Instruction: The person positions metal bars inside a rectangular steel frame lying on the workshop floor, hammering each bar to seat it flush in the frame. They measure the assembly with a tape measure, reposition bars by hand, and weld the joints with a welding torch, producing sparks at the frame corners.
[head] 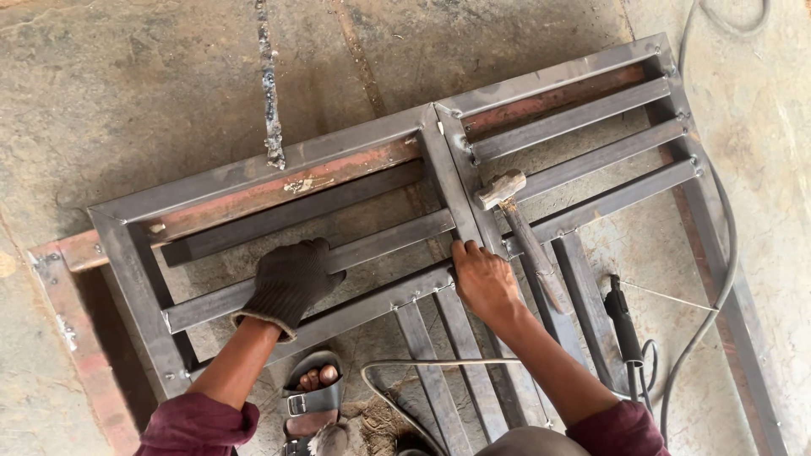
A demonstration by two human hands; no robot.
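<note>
hammer [515,221] across open frame [279,165] gaps

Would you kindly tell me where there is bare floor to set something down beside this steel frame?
Bare concrete floor lies open above the steel frame, left of the weld-spattered strip. More lies at the top right beyond the cable. It is crowded around the gloved left hand, bare right hand, hammer and electrode holder.

Both arms reach forward from the lower edge toward twelve o'clock, sleeves pushed up to the elbows. The left hand [289,283], in a dark knit glove, lies palm down, fingers curled toward one o'clock. The bare right hand [484,280] lies palm down, fingertips pointing to eleven o'clock.
</note>
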